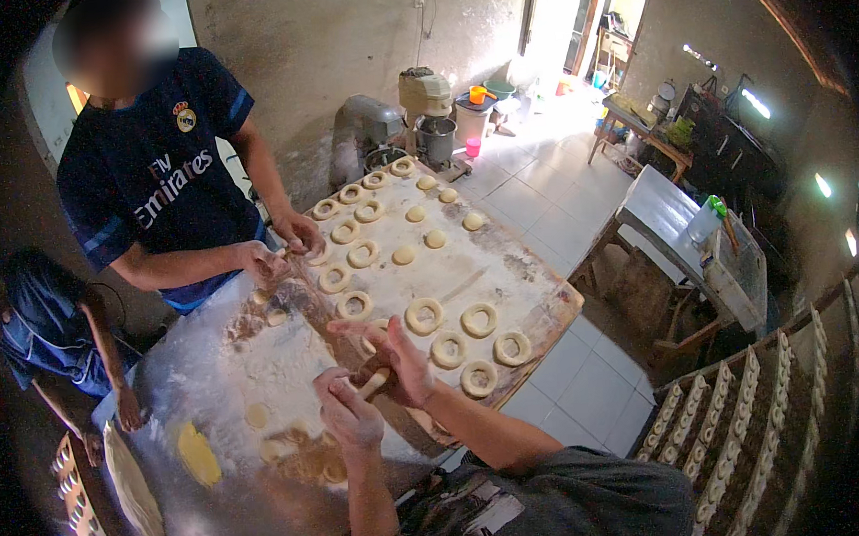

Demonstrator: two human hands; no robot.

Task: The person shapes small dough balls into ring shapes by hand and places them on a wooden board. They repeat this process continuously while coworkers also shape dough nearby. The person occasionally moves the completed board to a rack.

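Note:
My left hand (pixel 348 413) is closed around a short pale dough strip (pixel 375 382) below the middle of the view. Beside it, my right hand (pixel 400 363) has its fingers stretched out, with the dough against its palm. Both are over the front edge of a floured board (pixel 477 266) holding several dough rings (pixel 424 315) and small dough discs (pixel 403 255). A floured metal table (pixel 195 384) lies to the left, with a yellow flattened dough piece (pixel 199 453) and several pale discs (pixel 258 415).
A co-worker (pixel 167 174) stands across at the left, hands at the board's edge. Another person (pixel 39 333) is at the far left. Racks of dough rings (pixel 734 427) fill the lower right; a metal table (pixel 672 219) stands right. Mixers (pixel 428 115) are behind the board.

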